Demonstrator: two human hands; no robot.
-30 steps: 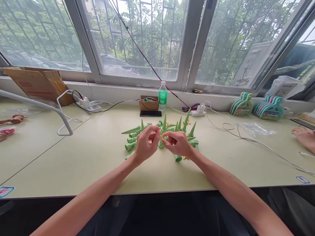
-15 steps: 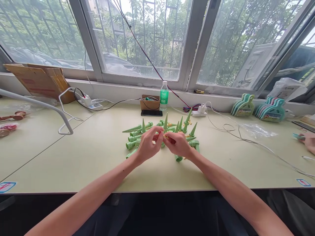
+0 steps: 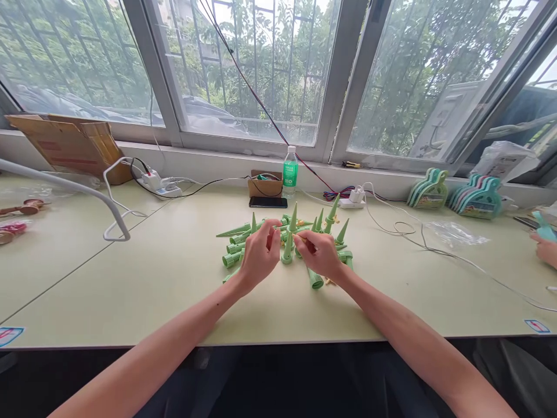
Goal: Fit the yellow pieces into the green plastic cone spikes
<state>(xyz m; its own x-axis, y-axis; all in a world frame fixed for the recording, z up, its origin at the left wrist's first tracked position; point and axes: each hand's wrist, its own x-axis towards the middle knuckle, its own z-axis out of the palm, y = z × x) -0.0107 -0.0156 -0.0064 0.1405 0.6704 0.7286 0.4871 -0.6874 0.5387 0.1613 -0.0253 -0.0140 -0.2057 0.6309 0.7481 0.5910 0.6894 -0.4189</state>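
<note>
Several light-green plastic cone spikes [image 3: 293, 219] and tubes [image 3: 234, 259] lie and stand in a cluster on the table. One green spike [image 3: 287, 251] stands upright on its round base between my hands. My left hand [image 3: 260, 255] is just left of this spike, apart from it, its fingers loosely bent with nothing visible in them. Just right of the spike's tip, my right hand [image 3: 321, 253] pinches a small yellow piece, mostly hidden by the fingertips. More yellow pieces [image 3: 329, 281] lie among and beside the green parts. A green tube [image 3: 315, 280] lies below my right hand.
Behind the cluster are a black phone [image 3: 268, 202], a small cardboard box [image 3: 264, 186] and a water bottle [image 3: 290, 173]. White cables [image 3: 452, 253] run across the right side. A co-worker's hand [image 3: 546, 249] holds a light-blue thing at the right edge.
My hands have drawn apart; the left moved slightly left, showing the upright spike between them. My right hand stays pinched. At the right edge, the co-worker's hand has lifted a light-blue thing.
</note>
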